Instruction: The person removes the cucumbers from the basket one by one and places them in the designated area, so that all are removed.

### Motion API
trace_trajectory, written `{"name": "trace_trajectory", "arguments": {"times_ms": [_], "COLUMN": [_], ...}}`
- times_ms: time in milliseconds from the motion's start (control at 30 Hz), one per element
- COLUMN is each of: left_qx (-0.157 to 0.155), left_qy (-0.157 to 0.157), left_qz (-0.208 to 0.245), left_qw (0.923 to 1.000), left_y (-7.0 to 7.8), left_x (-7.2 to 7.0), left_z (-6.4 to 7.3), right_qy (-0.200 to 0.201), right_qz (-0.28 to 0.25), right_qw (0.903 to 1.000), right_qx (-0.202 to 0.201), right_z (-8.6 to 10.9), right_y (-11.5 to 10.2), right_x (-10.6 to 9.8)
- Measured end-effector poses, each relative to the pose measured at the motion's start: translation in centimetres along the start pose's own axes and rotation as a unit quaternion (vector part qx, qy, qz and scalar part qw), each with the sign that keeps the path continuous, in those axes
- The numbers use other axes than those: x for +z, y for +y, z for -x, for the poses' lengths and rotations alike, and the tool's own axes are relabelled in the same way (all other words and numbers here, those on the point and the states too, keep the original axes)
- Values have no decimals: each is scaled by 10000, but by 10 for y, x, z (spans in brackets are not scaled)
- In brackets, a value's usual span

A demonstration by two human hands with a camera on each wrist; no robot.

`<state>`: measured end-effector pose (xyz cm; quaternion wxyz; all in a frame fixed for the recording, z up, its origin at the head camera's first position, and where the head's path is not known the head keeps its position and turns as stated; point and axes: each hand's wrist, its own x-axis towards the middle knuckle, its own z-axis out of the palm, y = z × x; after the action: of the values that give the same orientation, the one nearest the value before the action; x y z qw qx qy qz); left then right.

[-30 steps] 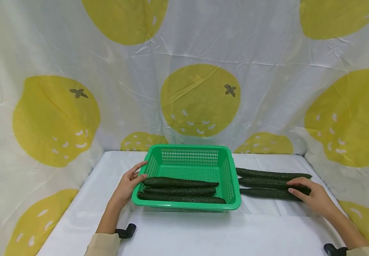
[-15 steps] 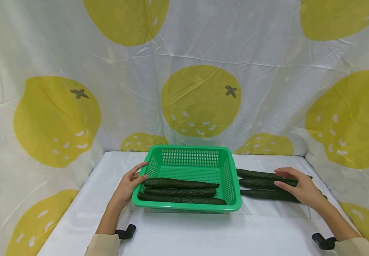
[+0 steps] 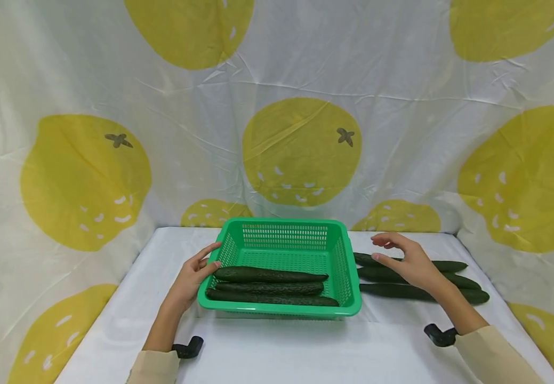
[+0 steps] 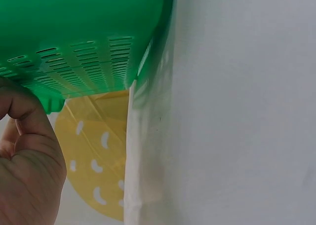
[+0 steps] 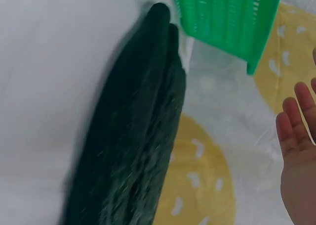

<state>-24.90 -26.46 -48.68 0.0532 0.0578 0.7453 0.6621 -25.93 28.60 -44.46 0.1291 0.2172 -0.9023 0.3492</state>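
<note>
A green plastic basket (image 3: 283,310) stands mid-table with three dark green cucumbers (image 3: 271,274) lying along its near side. My left hand (image 3: 191,280) grips the basket's left rim, thumb over the edge and fingers outside; the left wrist view shows this hand (image 4: 29,160) below the basket's slotted wall (image 4: 84,52). To the right of the basket, three more cucumbers (image 3: 420,292) lie side by side on the table. My right hand (image 3: 413,261) hovers over their left part, fingers loosely bent and holding nothing. In the right wrist view, its fingers (image 5: 291,128) are apart from the cucumbers (image 5: 128,131).
White cloth covers the table (image 3: 305,352). Behind and at both sides hangs a white curtain (image 3: 401,138) printed with yellow lemons. Each wrist carries a black camera mount, such as the left one (image 3: 189,348).
My right hand has moved left from the right ends of the loose cucumbers toward the basket, uncovering those ends. The left hand and the basket have stayed put.
</note>
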Motion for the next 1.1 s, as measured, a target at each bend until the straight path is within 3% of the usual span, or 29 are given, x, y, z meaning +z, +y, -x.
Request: {"name": "trace_trajectory", "arguments": {"times_ms": [300, 900, 1100], "left_qx": [-89, -48, -209], "left_qy": [38, 59, -2], "left_qz": [-29, -199, 190], "left_qw": [9999, 9998, 9996], "left_y": [3, 3, 5], "left_x": [1, -1, 1], "left_z": [1, 1, 2], "right_qy": [-488, -1638, -2150], "right_qz": [-463, -911, -738], "right_qw": [9970, 9782, 9699], "right_qx": [-395, -896, -872], "right_z": [-35, -73, -79], "right_y": [-35, -79, -90], "right_x": [21, 65, 81]}}
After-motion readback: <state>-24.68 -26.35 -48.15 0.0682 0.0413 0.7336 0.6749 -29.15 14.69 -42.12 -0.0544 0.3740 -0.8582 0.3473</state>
